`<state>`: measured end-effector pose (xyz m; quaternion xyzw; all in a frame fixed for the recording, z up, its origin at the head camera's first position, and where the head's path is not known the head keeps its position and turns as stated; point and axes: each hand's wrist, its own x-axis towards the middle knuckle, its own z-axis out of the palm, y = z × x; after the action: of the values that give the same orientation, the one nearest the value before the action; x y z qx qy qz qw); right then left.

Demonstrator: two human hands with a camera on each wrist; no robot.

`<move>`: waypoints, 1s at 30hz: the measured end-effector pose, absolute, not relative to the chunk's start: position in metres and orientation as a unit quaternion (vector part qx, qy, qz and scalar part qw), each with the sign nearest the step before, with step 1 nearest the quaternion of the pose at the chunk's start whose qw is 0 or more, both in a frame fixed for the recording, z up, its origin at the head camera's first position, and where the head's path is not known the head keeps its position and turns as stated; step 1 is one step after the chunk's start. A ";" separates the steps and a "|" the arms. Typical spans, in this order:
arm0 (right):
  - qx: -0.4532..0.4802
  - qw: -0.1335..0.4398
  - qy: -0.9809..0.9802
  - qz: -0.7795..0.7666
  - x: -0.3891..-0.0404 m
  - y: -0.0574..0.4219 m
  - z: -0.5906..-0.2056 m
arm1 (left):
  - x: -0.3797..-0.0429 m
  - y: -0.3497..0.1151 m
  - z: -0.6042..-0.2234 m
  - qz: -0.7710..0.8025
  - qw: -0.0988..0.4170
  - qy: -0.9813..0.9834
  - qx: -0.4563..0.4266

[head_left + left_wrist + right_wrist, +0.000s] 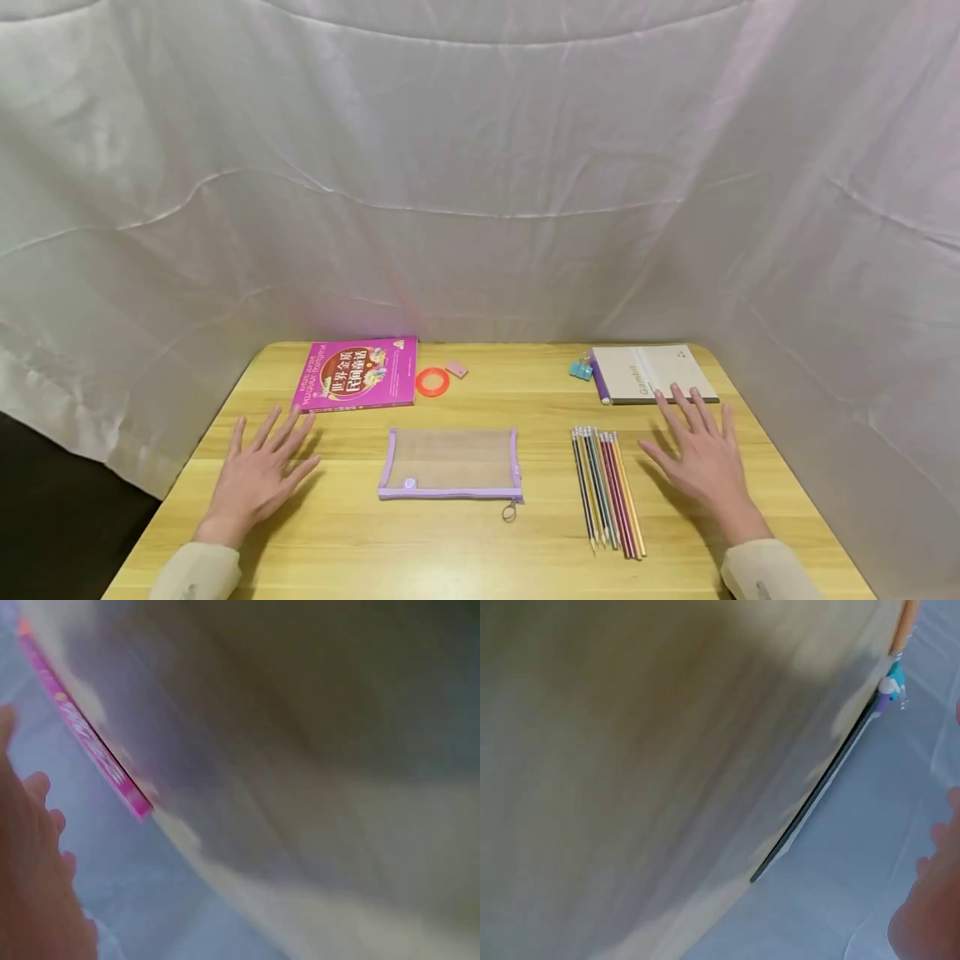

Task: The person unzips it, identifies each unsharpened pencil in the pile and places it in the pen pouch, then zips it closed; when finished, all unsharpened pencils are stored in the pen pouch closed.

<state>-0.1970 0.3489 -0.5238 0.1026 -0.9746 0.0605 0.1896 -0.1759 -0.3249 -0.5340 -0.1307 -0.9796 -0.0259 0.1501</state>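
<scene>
My left hand [258, 475] is held with fingers spread over the left side of the table, just in front of a pink book [360, 375]. On the other side, my right hand [703, 458] also has its fingers spread, between a bundle of pencils [607, 492] and a notebook [648, 375]. Neither hand holds anything. Between them lies a mesh zip pouch [453, 458] with lilac edging and a ring on its zipper pull. In the left wrist view the book's spine [97, 742] shows past the left hand; the notebook's dark edge [817, 787] shows in the right wrist view.
Near the back of the wooden table [337, 542] lie a red-orange tape roll [432, 382] and a small pink eraser [457, 368]. Blue binder clips [581, 367] and a purple marker [600, 382] sit left of the notebook. Pale fabric [480, 167] hangs around the table.
</scene>
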 end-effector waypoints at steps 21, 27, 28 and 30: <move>0.261 0.022 -0.940 0.218 -0.207 0.201 -0.501 | -0.162 -0.123 -0.520 -0.218 0.075 -0.916 -0.328; 0.299 -0.030 -0.934 0.195 -0.208 0.177 -0.510 | -0.156 -0.093 -0.524 -0.261 0.000 -0.899 -0.350; 0.305 -0.033 -0.932 0.192 -0.207 0.174 -0.510 | -0.156 -0.089 -0.524 -0.266 -0.006 -0.897 -0.353; 0.314 -0.039 -0.929 0.191 -0.207 0.170 -0.510 | -0.156 -0.082 -0.524 -0.269 -0.011 -0.894 -0.358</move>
<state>-0.2070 0.1696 -0.5101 0.3137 -0.9293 0.1908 -0.0394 -0.1556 -0.0822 -0.5244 -0.3585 -0.8939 -0.2689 -0.0107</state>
